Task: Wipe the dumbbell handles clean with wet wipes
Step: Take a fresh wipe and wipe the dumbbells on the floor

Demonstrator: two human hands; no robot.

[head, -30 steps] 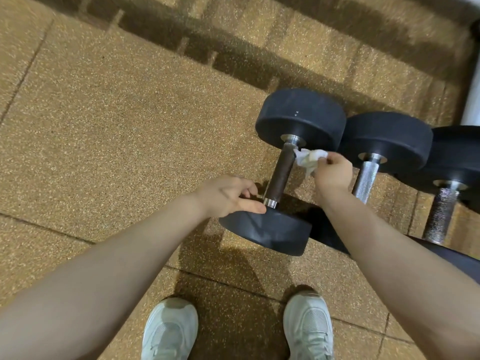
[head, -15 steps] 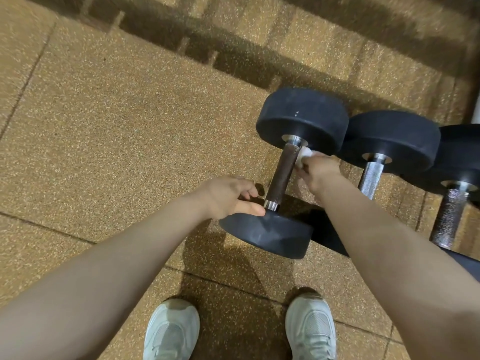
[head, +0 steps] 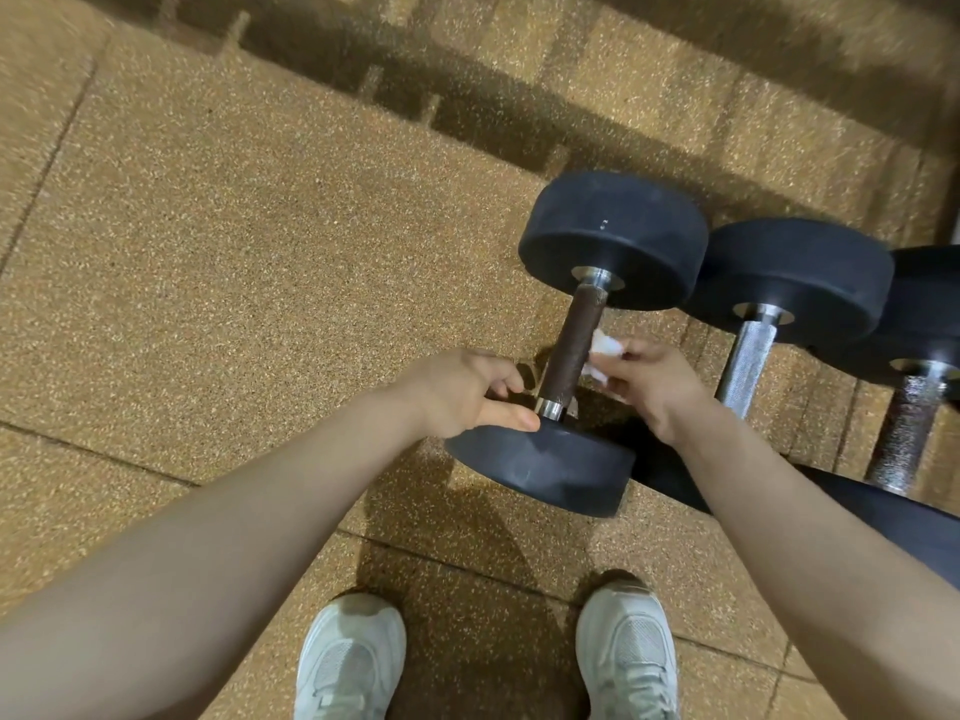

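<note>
Speckled rubber floor (head: pixel 234 241) carries three dumbbells side by side. Nearest dumbbell (head: pixel 576 356) lies with its far head (head: pixel 613 236) up the frame and its near head (head: pixel 540 467) toward the shoes (head: pixel 348 662). Its brown handle (head: pixel 571 350) is exposed between both hands. Left hand (head: pixel 462 392): grip loosely curled, holding nothing, thumb resting on the near head. Right hand (head: pixel 649 387): grip pinching a white wet wipe (head: pixel 605 350) against the handle's right side. Suggest wrapping the wipe round the bar and stroking full length while bracing against roll. Two chrome handles (head: pixel 745 363) beside it look untouched.
</note>
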